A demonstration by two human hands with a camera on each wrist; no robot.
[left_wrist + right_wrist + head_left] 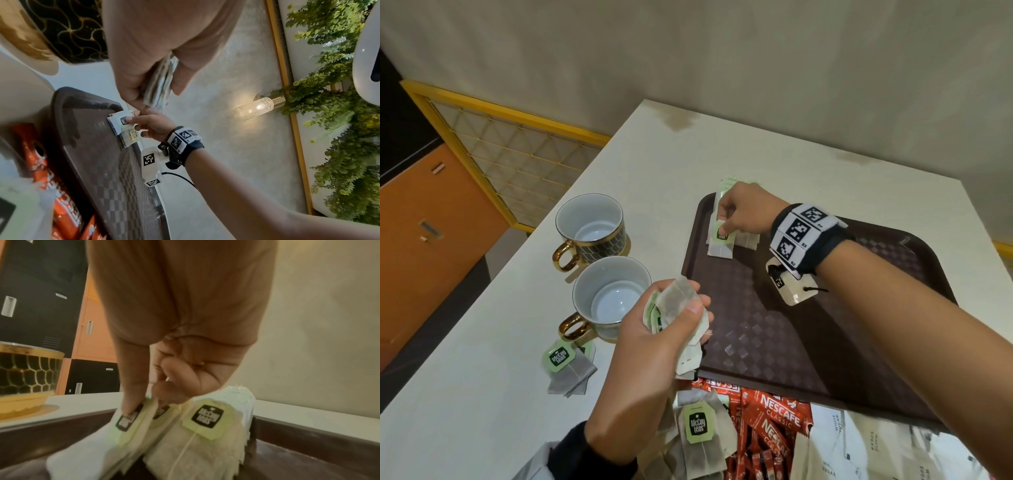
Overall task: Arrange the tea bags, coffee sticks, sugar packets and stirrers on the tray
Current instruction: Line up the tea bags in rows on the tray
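Note:
A brown tray (791, 342) lies on the white table (482, 394). In its far left corner two short stacks of tea bags (748, 240) with green tags lean together. My right hand (743, 212) reaches there and pinches the front tea bag (98, 443) of the left stack, index fingertip on its tag. My left hand (671, 325) hovers at the tray's left edge and grips a bunch of tea bags (681, 301). In the left wrist view that bunch (160, 84) sits between thumb and fingers. Red coffee sticks (774, 421) and white sugar packets (859, 445) lie in front of the tray.
Two white cups (592, 226) (613, 294) with gold handles stand left of the tray. Loose tea bags lie on the table by the nearer cup (565, 366) and near my left wrist (702, 435). A wall runs behind the table; an orange cabinet (431, 240) stands left.

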